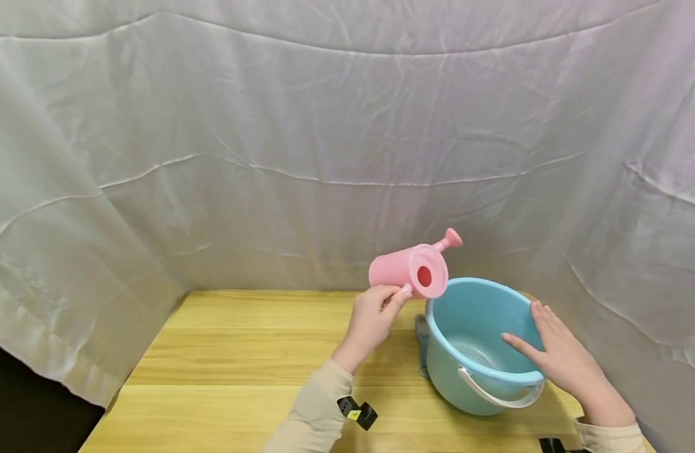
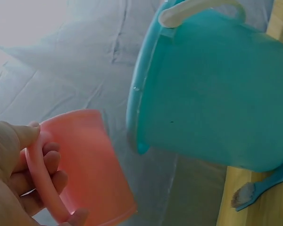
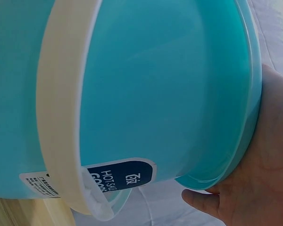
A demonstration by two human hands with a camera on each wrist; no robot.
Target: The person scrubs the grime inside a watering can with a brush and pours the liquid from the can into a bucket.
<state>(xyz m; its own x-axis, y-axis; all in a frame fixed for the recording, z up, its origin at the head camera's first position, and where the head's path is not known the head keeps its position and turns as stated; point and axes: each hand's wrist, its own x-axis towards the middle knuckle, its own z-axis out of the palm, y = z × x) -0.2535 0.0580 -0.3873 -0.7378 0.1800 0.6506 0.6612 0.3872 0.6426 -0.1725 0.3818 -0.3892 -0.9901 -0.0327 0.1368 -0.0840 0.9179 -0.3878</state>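
Note:
A pink toy watering can lies tipped on its side in the air, its round-holed top facing the bucket and its spout pointing up and right. My left hand grips it by the handle, fingers curled round it in the left wrist view. Right beside it, a light blue bucket stands on the table, its white handle hanging down the near side. My right hand rests at the bucket's right rim, fingers fairly straight and thumb reaching over the opening.
A blue-handled brush with pale bristles lies on the wooden table, partly hidden by the bucket's left side. Grey cloth hangs behind and on both sides of the table. Labels are stuck on the bucket's wall.

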